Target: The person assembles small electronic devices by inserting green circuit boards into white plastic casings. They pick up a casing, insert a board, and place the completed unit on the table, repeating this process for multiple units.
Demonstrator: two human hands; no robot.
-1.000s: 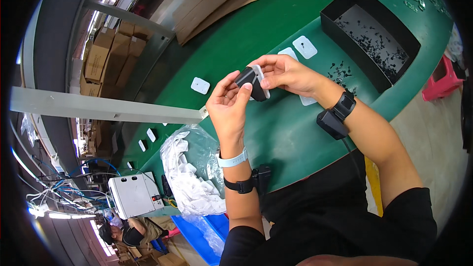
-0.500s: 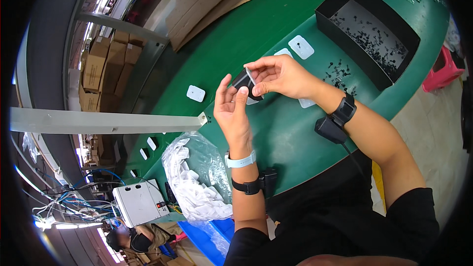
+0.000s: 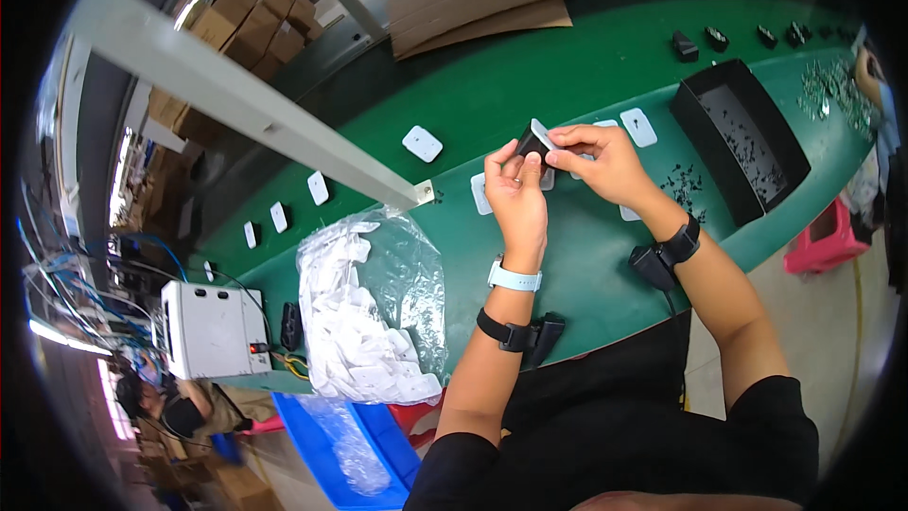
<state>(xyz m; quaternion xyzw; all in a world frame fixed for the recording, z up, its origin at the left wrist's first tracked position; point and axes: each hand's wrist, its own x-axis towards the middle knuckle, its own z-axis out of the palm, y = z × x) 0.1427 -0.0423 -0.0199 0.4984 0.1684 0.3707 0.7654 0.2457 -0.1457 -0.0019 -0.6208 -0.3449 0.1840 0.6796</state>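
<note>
Above the green table [image 3: 577, 284] my left hand [image 3: 520, 203] grips a small black plastic housing [image 3: 527, 143] from below and left. My right hand [image 3: 607, 163] pinches a white rounded plate [image 3: 542, 133] against the housing's right face, its fingers closed on the plate's edge. Whether the two parts are fully seated cannot be made out. Behind and beside my hands lie more white plates, one by my left wrist [image 3: 480, 195] and another with a dark centre [image 3: 638, 127]. Loose small black parts [image 3: 683, 187] are scattered right of my right hand.
A black open box [image 3: 690, 137] of small black parts stands at the right. A clear bag of white plates [image 3: 364, 341] lies left. A grey post [image 3: 265, 114] slants across the back. White-faced pieces [image 3: 422, 144] line the green belt. Another person's hand [image 3: 866, 74] is far right.
The view has swung, so the scene sits differently in the picture. My hands still hold the housing and plate together, now tilted differently. Another person's hand has come into view far right.
</note>
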